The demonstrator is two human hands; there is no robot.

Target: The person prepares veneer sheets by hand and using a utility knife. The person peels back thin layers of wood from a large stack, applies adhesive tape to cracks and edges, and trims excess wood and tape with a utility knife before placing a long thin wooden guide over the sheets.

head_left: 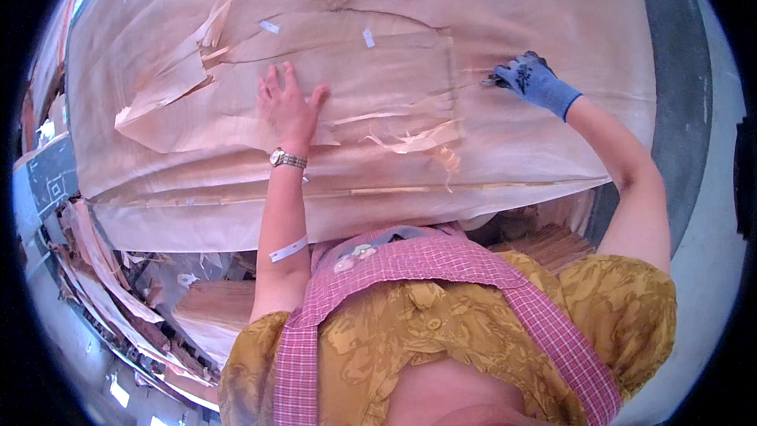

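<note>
My bare left hand lies flat, fingers spread, on a torn piece of thin pale wood veneer on top of a large veneer sheet. A watch sits on that wrist. My right hand, in a blue glove, presses on the veneer at the right, fingers curled at the edge of the upper piece; whether it pinches the sheet I cannot tell. Small white tape strips stick to the veneer. Split strips and curled slivers lie between my hands.
The stack of veneer sheets hangs over the front edge. Torn veneer scraps pile up below at the left, and a veneer bundle sits under the table's right side. A grey floor runs along the right.
</note>
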